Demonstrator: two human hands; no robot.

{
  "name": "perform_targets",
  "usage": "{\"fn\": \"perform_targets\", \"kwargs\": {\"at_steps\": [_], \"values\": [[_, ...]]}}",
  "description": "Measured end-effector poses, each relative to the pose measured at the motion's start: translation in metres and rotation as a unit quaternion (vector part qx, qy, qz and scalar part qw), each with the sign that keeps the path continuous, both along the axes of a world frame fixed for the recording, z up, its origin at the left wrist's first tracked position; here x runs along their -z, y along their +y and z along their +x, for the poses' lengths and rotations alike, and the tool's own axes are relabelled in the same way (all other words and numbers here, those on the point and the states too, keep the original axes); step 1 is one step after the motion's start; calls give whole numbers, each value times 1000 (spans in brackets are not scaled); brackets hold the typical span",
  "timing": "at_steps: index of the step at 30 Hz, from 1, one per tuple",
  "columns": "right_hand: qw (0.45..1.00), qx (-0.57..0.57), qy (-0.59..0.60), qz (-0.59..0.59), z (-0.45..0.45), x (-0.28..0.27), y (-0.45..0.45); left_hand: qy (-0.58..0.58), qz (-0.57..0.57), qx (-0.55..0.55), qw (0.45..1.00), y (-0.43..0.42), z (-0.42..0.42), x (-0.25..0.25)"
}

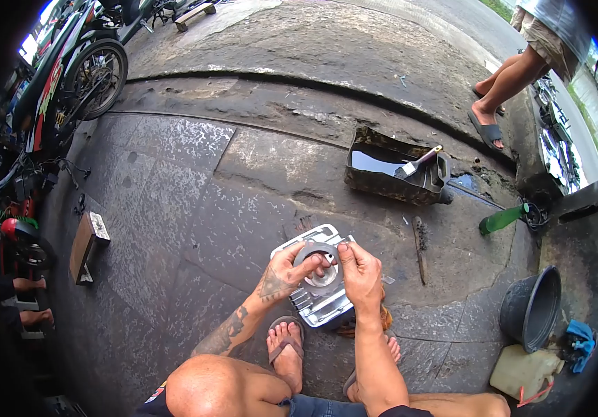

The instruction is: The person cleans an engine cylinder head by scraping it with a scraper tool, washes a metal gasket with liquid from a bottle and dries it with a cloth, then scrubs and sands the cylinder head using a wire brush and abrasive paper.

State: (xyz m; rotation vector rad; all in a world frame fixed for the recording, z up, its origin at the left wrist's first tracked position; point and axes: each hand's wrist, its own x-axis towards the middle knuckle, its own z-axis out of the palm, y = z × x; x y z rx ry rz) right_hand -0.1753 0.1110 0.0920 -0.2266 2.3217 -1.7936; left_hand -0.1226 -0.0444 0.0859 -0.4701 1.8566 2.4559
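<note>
A dark grey ring (pixel 321 249) is held upright between my two hands, above a silver metal engine part (pixel 323 313) with fins that lies on the ground between my feet. My left hand (pixel 293 270), at the end of a tattooed forearm, has its fingers closed on the ring's left side. My right hand (pixel 360 272) pinches the ring's right edge between thumb and fingers. Behind the ring, a round opening in the metal part partly shows. An orange-brown cloth (pixel 385 317) peeks out beside my right forearm.
Ahead lies a cut-open container (pixel 382 186) of liquid with a brush (pixel 421 161). Rightward are a green bottle (pixel 504 219), black bucket (pixel 530 309) and jerrycan (pixel 521 372). A wooden stool (pixel 85 247) and motorcycle (pixel 69 83) are left. A person (pixel 514 80) stands at upper right.
</note>
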Motion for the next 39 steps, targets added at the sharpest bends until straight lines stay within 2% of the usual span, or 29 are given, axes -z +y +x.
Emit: {"fn": "perform_targets", "kwargs": {"at_steps": [2, 4, 6, 8, 10, 11, 12, 14, 16, 17, 21, 24, 26, 27, 28, 30, 31, 32, 33, 34, 36, 37, 39], "values": [[1000, -18, 12, 3, 0, 1, 0, -47, -3, 53, 997, -5, -6, 1], [997, -57, -6, -48, 0, -4, 5, -61, -2, 49, 997, -3, -5, -1], [995, -66, -17, -73, 0, 4, 10, -10, 15, 37, 999, 1, -1, 1], [972, -85, -84, -204, 4, 14, 12, -9, 33, 33, 999, 3, 0, -1], [968, -104, -77, -215, 6, 8, 14, 63, 88, 86, 990, 1, 1, -1], [955, -119, -47, -267, 9, 16, 13, 81, 107, 110, 985, 0, -1, -2], [939, -133, -15, -318, 9, 17, 10, 81, 106, 110, 985, -2, -1, -1], [932, -135, -11, -336, 8, 14, 11, 45, 99, 120, 987, -5, -4, 6], [976, -120, -81, -164, -3, -5, 16, 29, 70, 115, 991, -10, -10, 8], [985, -134, -49, -99, -11, -2, 16, 11, 26, 102, 994, -11, -12, 6], [985, -155, 13, -81, -26, -1, 12, -6, -94, 118, 989, -13, -29, 1], [985, -125, 95, 65, -55, 17, 16, 9, -202, 88, 975, -7, -52, 1], [998, -25, 32, 39, -80, 18, 32, -19, -101, 10, 995, -6, -69, 5], [998, 47, 18, 34, -92, 22, 43, -8, -106, -13, 994, -8, -76, 8], [998, 62, 3, 34, -103, 24, 56, -3, -108, -16, 994, -7, -80, 5], [1000, 29, -2, 2, -107, 22, 70, 69, -264, -39, 961, -1, -88, -3], [1000, 21, 1, -4, -106, 20, 70, 251, -421, -60, 869, 4, -97, -4], [994, -8, -65, -83, -103, 18, 70, 332, -534, -51, 776, 7, -102, 0], [978, -36, -129, -160, -100, 18, 69, 378, -614, -40, 692, 16, -104, -6], [963, -65, -154, -213, -95, 18, 68, 386, -665, -22, 639, 23, -103, -2], [961, -73, -145, -225, -87, 15, 63, 410, -683, -19, 604, 34, -102, 8], [980, -58, -112, -152, -87, 18, 61, 407, -682, -16, 607, 34, -103, 13], [979, -27, -130, -152, -88, 22, 61, 398, -674, 40, 621, 31, -106, 21]]}}
